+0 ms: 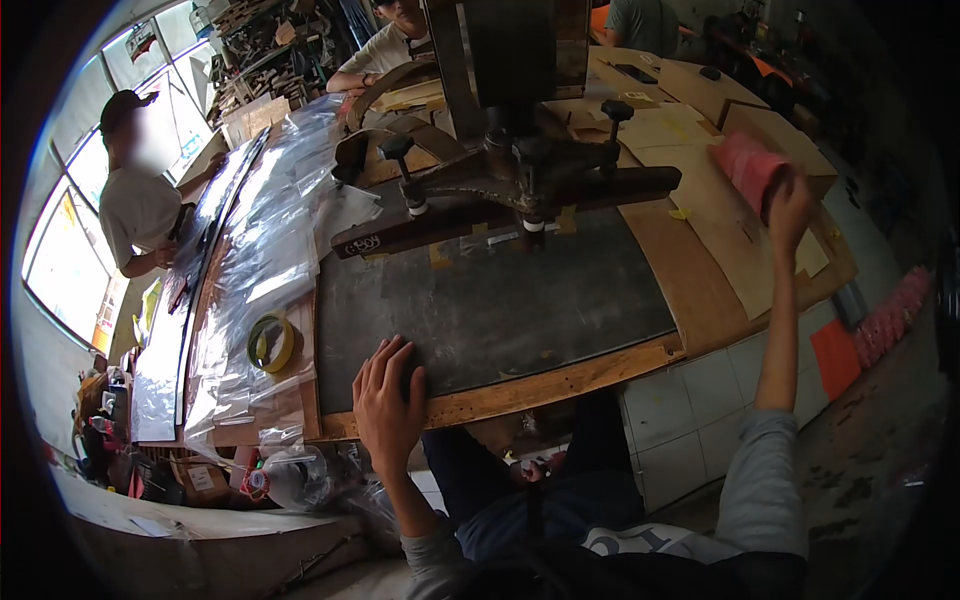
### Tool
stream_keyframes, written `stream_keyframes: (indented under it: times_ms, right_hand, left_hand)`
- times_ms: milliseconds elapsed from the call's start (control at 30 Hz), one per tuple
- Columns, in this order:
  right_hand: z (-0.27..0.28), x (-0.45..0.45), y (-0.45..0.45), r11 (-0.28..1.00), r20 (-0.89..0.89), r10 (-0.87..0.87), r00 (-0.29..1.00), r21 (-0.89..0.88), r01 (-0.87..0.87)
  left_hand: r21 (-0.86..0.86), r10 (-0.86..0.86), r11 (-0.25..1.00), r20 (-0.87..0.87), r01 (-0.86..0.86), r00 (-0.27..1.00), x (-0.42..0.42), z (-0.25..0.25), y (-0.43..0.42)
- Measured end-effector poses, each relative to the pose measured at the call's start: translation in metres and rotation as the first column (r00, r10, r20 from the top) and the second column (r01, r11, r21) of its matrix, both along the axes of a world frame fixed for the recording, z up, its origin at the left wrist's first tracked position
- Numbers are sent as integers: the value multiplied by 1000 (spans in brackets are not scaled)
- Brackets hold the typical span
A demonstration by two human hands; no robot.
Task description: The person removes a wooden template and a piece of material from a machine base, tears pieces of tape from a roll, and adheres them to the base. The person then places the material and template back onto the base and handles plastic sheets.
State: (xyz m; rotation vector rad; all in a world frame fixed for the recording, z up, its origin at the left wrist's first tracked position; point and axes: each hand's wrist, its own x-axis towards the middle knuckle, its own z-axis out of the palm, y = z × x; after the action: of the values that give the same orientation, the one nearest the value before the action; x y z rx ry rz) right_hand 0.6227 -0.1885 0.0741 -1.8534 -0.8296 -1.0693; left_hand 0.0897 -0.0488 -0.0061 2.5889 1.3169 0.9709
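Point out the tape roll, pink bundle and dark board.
Tape roll (288, 347): head view, right side of its ring.
Pink bundle (745, 165): head view, middle of its side.
Dark board (520, 305): head view, bare top face.

Standing person's face (147, 140) blurred, machine column (515, 50) cut off at top, pink bundle (746, 165) blurred, perhaps cloth

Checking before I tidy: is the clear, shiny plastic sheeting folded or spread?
Spread: the sheeting lies in a broad, wrinkled expanse, with the round yellow tape roll on top.
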Motion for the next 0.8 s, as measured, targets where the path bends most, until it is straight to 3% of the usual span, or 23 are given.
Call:
stream_keyframes:
  times_ms: [133,233,333,400,467,567,600,667,700,733,767,800]
  right_hand:
    - [95,5,-12,989,175,-128,976,90,114]
    - [158,-43,-16,973,192,-229,954,11,231]
    - [202,-51,-17,982,657,-171,734,50,184]
    - [219,-124,-3,997,582,-78,810,27,76]
    - [226,-148,-3,998,570,-65,819,44,48]
    - [235,-153,-12,991,641,-131,757,76,107]
    - [238,-167,-15,990,654,-133,745,59,125]
    - [249,-174,-25,995,618,-37,785,-50,86]
    - [257,-170,-33,990,559,61,827,-138,21]
    - [263,-167,-39,974,488,156,859,-219,-52]
    - [269,-168,-44,960,415,114,903,-281,8]
    - [271,-168,-47,937,338,67,939,-344,57]
  left_hand:
    - [55,-77,996,128,70,989,11,3,-8]
    - [-88,-277,943,324,321,905,55,22,-39]
    - [-140,-568,739,398,659,721,118,26,-69]
    - [-71,-658,635,472,769,587,168,21,-97]
    - [21,-669,638,510,770,540,212,13,-120]
    - [-80,-498,733,614,676,612,247,6,-123]
    - [53,-461,793,704,606,541,257,0,-113]
    - [123,-421,825,785,551,454,252,9,-92]
    - [-46,-300,791,840,610,452,242,16,-88]
    - [-12,-324,828,806,561,495,232,23,-81]
    - [52,-357,849,789,525,500,223,31,-72]
    - [-44,-328,815,787,578,522,208,39,-66]
